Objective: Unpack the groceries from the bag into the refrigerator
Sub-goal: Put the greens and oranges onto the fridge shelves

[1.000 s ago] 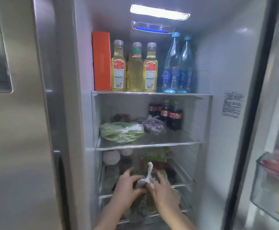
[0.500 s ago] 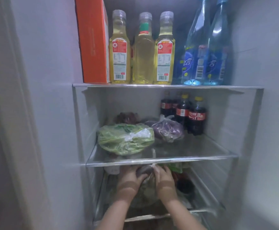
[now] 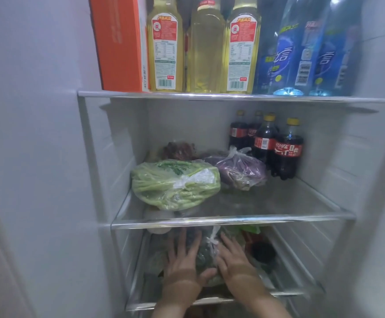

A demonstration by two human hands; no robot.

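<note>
Grip: left hand (image 3: pixel 182 260) and right hand (image 3: pixel 235 262) flat, fingers spread, pressing knotted bag (image 3: pixel 206 253) | bag sits under middle glass shelf (image 3: pixel 232 222) | progress: several items shelved; grocery bag unseen, remainder unknown.

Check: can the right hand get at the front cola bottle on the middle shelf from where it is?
Probably yes: the right hand sits one shelf below, and the glass in front of the cola bottle is bare.
</note>
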